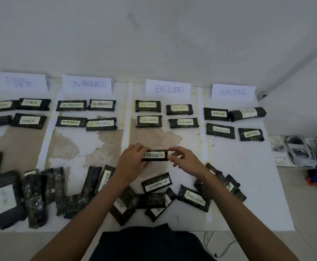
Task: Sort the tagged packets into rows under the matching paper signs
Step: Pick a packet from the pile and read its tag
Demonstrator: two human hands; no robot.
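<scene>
While unsorted packets (194, 198) crowd below, both hands (130, 163) (187, 162) pinch the ON PROGRESS packet (155, 155).

The packet (155, 155) I hold in my left hand (133, 162) and right hand (187, 162) is dark, glossy plastic wrap with a matt paper tag; the signs (168, 89) are plain white paper; the table sheet (244, 176) is matt paper, stained brown.
</scene>
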